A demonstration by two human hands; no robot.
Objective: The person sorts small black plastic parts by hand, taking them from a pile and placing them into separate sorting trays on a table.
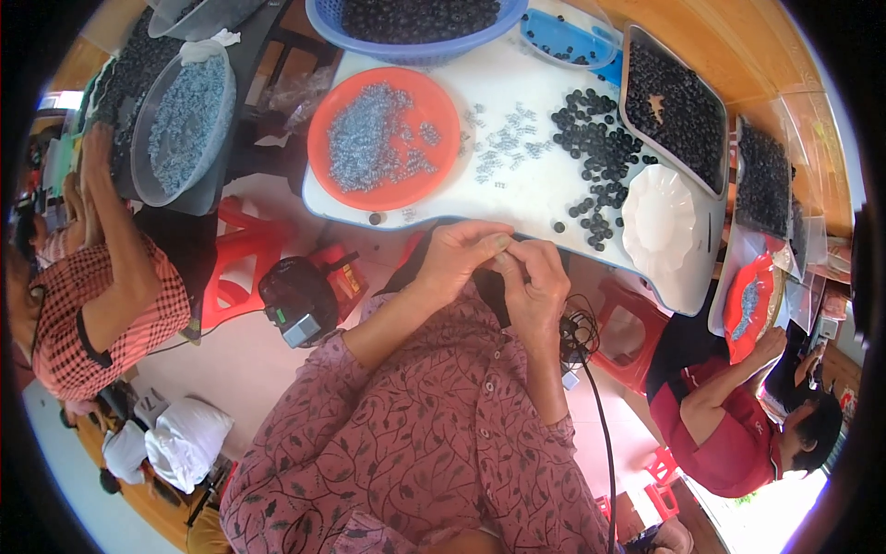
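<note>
Just off the table's near edge, my left hand (pixel 460 261) and my right hand (pixel 536 284) meet with their fingertips pinched together. Whatever they hold is too small or hidden to make out. Beyond my left hand stands a round orange-red plate (pixel 445 109) with a heap of small silvery-blue parts (pixel 362 138), which look like little springs. More of these parts (pixel 508 143) lie scattered on the white table (pixel 517 198). To the right, small black round pieces (pixel 600 148) are spread loose, beside a white scalloped dish (pixel 659 222).
A blue-purple basket (pixel 415 44) of black pieces stands at the back, near a clear tub (pixel 572 42). A tray (pixel 678 106) of black pieces lies at the far right. Co-workers sit at left (pixel 111 295) and right (pixel 724 415). Red stools (pixel 628 332) stand below the table.
</note>
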